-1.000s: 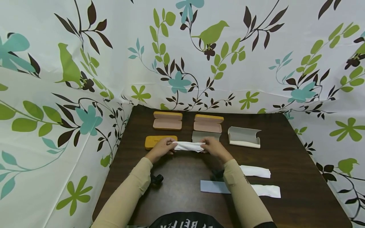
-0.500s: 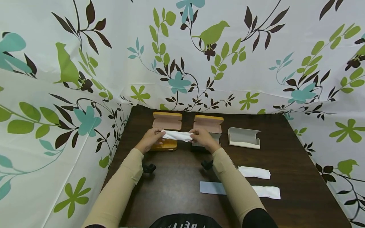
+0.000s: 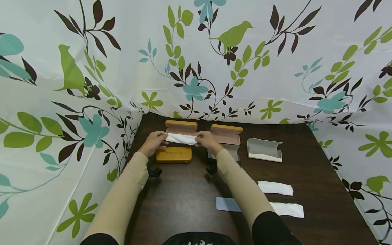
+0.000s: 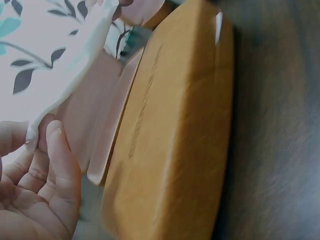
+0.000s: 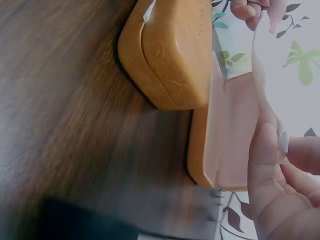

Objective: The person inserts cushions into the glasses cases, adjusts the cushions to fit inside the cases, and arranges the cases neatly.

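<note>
Both hands hold up a folded white cloth [image 3: 181,139], stretched level between them. At its left end my left hand [image 3: 152,143] pinches it between thumb and fingers, and my right hand [image 3: 208,141] pinches the right end. The cloth hangs in front of an open glasses case [image 3: 182,126] with a pink lining, hiding part of its base; whether they touch I cannot tell. Just below and nearer lies a closed yellow glasses case [image 3: 173,155]. A bit of white pokes out of its seam [image 5: 149,11] in the right wrist view.
Right of these stand another open pink-lined case [image 3: 227,136], a grey open box [image 3: 234,149] partly behind the right arm, and a whitish open box [image 3: 264,154]. Two white cloths [image 3: 275,188] and a blue cloth [image 3: 228,204] lie at the right front. A patterned curtain [image 3: 196,105] borders the table.
Both hands have carried the white cloth left and away from the body, from above the closed case's right side to the open left case. The closed case has come into fuller view.
</note>
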`<action>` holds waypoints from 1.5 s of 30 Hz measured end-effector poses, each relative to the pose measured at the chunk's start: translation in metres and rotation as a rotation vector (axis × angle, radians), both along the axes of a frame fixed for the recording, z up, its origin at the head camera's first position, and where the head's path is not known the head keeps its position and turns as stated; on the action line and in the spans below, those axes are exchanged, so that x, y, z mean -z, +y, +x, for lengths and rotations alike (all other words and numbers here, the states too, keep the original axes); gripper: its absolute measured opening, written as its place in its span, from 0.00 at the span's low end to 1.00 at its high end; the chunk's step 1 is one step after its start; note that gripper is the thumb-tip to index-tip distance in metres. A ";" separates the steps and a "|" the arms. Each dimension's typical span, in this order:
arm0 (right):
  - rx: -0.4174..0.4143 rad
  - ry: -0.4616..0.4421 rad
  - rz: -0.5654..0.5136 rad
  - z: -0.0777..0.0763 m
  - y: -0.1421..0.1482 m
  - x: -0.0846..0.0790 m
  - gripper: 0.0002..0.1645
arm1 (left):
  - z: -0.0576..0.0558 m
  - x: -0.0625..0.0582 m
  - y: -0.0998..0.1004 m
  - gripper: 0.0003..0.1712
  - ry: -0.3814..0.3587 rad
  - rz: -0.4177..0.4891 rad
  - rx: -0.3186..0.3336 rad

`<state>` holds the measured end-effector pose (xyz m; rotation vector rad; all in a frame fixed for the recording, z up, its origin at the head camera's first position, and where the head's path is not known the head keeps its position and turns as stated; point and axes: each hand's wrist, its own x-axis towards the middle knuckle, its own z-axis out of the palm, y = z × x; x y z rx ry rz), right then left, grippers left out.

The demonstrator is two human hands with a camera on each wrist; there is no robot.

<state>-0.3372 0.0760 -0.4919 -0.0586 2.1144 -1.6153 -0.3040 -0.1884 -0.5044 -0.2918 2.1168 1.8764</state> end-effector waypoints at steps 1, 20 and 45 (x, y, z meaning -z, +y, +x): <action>0.011 -0.015 -0.012 -0.003 -0.002 0.001 0.20 | -0.003 0.000 -0.002 0.25 -0.007 -0.006 -0.003; 0.181 -0.151 -0.051 -0.044 -0.029 0.017 0.18 | -0.042 0.009 -0.020 0.25 -0.099 -0.016 -0.023; 0.143 -0.013 0.110 -0.046 -0.032 0.026 0.24 | -0.052 0.028 -0.020 0.24 -0.043 -0.041 -0.080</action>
